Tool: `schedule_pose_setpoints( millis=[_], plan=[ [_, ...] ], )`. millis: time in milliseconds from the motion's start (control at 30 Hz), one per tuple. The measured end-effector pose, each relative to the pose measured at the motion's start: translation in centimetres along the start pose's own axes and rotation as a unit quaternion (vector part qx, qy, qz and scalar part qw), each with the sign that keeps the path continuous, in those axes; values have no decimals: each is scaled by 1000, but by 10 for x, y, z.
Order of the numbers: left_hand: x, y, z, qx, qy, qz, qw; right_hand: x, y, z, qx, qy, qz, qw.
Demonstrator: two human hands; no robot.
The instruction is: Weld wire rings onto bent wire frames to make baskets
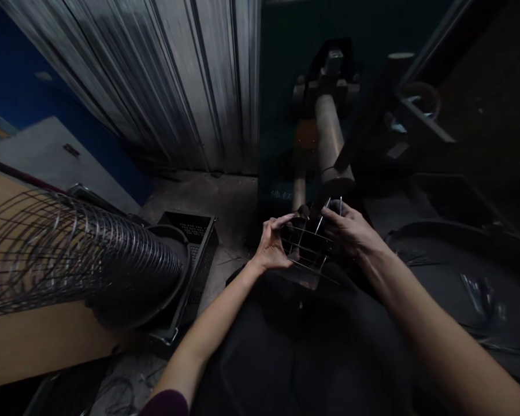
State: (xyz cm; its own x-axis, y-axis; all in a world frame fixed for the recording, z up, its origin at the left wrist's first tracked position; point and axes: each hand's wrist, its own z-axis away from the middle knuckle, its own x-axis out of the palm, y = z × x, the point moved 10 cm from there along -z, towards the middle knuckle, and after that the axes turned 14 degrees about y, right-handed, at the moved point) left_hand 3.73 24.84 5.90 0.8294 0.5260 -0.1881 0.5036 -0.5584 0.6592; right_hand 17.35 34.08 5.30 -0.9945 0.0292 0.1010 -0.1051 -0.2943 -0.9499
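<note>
Over my lap: wire grid, held between both hands.
Left hand: I grip its left edge.
Right hand: I grip its right edge.
Writing: faint letters on machine, unreadable.
Left side: wire coil, black crate.

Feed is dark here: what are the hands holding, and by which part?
Both hands, left hand and right hand, hold a small wire grid piece by its opposite side edges.

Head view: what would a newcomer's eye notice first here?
First, the two hands at centre: left hand and right hand grip a small wire grid between them. Next, the long stack of wire rings lying at left, its end in a black crate.
</note>
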Motion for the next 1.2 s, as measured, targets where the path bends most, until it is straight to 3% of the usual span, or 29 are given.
schedule_pose_setpoints(
  millis=[200, 467, 633, 833, 1000, 1200],
  plan=[
    [7, -18, -12, -49, -24, -18, 998, 8, -4, -21, -48, -26, 17, 998],
    [7, -20, -30, -29, -37, -70, 996, 11, -2, -46, -74, -16, 27, 997],
    [10, -27, -30, -25, -46, -42, 998, 10, -1, -43, -62, -5, 26, 998],
    [9, -32, -26, -38, -47, 15, 998, -8, 0, -39, 12, 83, -78, 993],
    [1, -41, -21, -55, -24, 23, 998, 6, -2, -35, -5, 50, -59, 997],
    [-3, -37, -23, -40, 0, 54, 998, 14, -5, -31, -18, 45, -64, 997]
  ],
)
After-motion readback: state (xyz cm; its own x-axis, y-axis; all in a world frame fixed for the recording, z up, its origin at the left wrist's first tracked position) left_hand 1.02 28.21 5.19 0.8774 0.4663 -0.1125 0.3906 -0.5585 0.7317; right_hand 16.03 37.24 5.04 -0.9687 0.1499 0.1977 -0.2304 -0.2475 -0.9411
